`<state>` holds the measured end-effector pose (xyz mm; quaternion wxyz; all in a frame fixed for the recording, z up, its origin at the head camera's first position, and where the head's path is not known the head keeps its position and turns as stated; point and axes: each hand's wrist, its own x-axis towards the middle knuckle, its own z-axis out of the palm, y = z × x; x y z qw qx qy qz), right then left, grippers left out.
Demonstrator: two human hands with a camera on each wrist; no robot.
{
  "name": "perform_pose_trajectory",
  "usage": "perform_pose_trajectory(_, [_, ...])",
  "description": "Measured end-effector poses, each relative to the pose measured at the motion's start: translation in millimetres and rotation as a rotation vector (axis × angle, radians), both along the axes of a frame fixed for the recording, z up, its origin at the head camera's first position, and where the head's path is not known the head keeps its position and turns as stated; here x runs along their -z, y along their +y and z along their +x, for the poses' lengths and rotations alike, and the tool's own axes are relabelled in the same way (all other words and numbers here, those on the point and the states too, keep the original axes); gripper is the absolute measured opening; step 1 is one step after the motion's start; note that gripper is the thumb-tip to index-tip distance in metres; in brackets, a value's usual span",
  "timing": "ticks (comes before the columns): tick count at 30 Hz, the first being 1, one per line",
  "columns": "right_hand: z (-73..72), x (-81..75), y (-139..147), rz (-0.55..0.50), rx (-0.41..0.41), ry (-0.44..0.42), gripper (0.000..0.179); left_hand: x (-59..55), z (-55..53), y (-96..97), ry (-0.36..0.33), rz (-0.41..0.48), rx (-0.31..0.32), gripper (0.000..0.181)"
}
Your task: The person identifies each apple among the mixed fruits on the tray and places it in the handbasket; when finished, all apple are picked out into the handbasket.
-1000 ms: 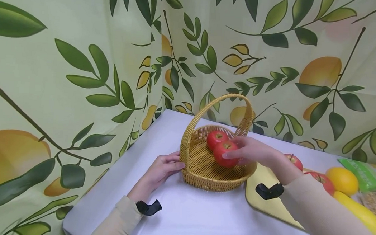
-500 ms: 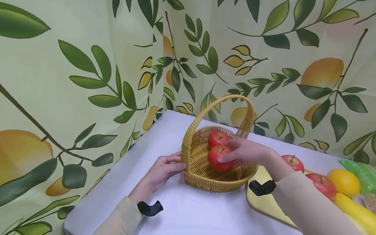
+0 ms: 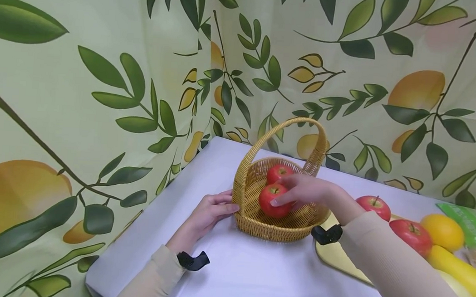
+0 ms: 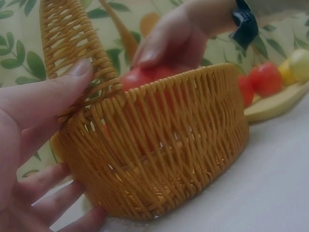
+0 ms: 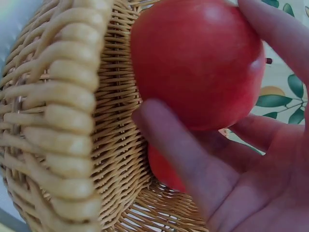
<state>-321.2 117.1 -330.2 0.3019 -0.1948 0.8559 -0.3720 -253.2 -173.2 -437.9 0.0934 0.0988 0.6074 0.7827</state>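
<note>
A golden wicker basket [image 3: 271, 232] with a tall arched handle stands on the white-covered table. My left hand [image 3: 211, 212] holds it at the left side, its thumb [image 4: 79, 72] against the foot of the handle and its fingers along the outer wall. Inside the basket, my right hand [image 3: 309, 191] grips a red apple [image 3: 269, 198] between thumb and fingers. Behind that one lies a second red apple [image 3: 277, 172], seen low in the basket in the right wrist view, partly covered by the held apple.
A pale yellow board [image 3: 343, 259] lies right of the basket, partly under the right forearm. Around it are red apples [image 3: 410, 236], an orange [image 3: 441, 231], a long yellow fruit or vegetable [image 3: 461, 273] and a green package [image 3: 462, 221]. Leaf-printed cloth [image 3: 348, 82] hangs behind.
My right hand has carried the apple left and slightly down inside the basket, clear of the rear apple's top. The left hand keeps its place on the basket; the head view shifts slightly.
</note>
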Motion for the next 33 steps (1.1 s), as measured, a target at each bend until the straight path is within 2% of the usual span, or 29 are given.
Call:
perform_pose_trajectory(6, [-4.6, 0.6, -6.4, -0.058, 0.058, -0.039, 0.094, -1.6, 0.2, -0.5, -0.006, -0.008, -0.003, 0.025])
perform_pose_trajectory(10, [-8.5, 2.5, -9.9, -0.058, 0.069, -0.040, 0.092, -1.2, -0.1, -1.1, 0.000, -0.011, -0.010, 0.023])
perform_pose_trajectory(19, [-16.7, 4.6, -20.5, -0.023, 0.009, -0.076, 0.085, -1.3, -0.7, -0.5, 0.000, -0.003, 0.006, 0.023])
perform_pose_trajectory(25, [-20.7, 4.3, -31.3, 0.009, -0.042, -0.030, 0.083, -2.5, -0.7, -2.0, 0.008, -0.001, 0.004, 0.021])
perform_pose_trajectory(30, [-22.8, 6.9, -38.4, 0.033, -0.049, -0.021, 0.085, -2.2, -1.4, -1.2, 0.009, -0.005, 0.008, 0.020])
perform_pose_trajectory(33, [-23.2, 9.7, -42.9, 0.037, -0.026, -0.023, 0.085, -2.0, -1.2, -0.9, 0.005, -0.008, 0.008, 0.021])
